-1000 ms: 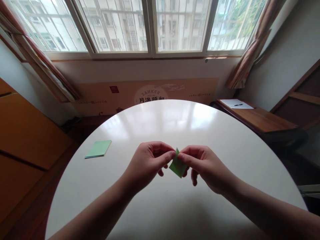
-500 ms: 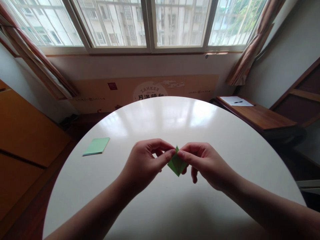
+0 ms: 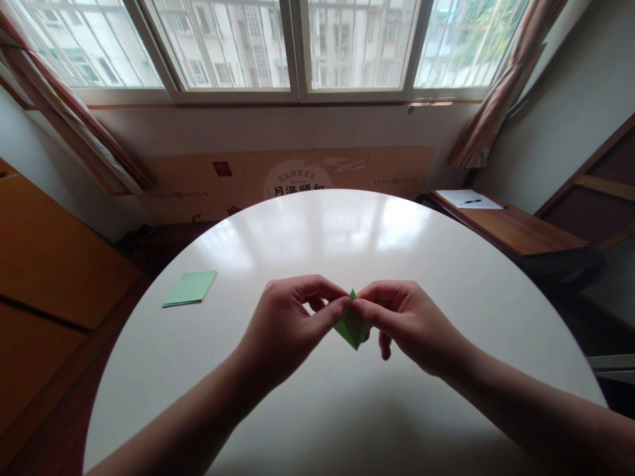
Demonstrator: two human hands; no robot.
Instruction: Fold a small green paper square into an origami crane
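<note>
A small folded green paper (image 3: 354,330), diamond-shaped with a pointed tip at top and bottom, is held above the white table. My left hand (image 3: 300,317) pinches its upper left side between thumb and forefinger. From the other side my right hand (image 3: 397,314) grips it the same way, its lower fingers curling loosely below. The two thumbs nearly meet on the front of the paper and cover part of it. Farther left on the table lies a stack of light green square paper (image 3: 190,288).
The round white table (image 3: 317,244) fills the middle of the view. A wooden side table (image 3: 536,228) at the right bears a white sheet (image 3: 469,199) with a pen (image 3: 473,201) on it. Behind stand a printed cardboard panel (image 3: 391,162) and a window with curtains.
Both hands keep their pinch on the green paper. My left thumb has shifted slightly right over it, covering a little more of its left side.
</note>
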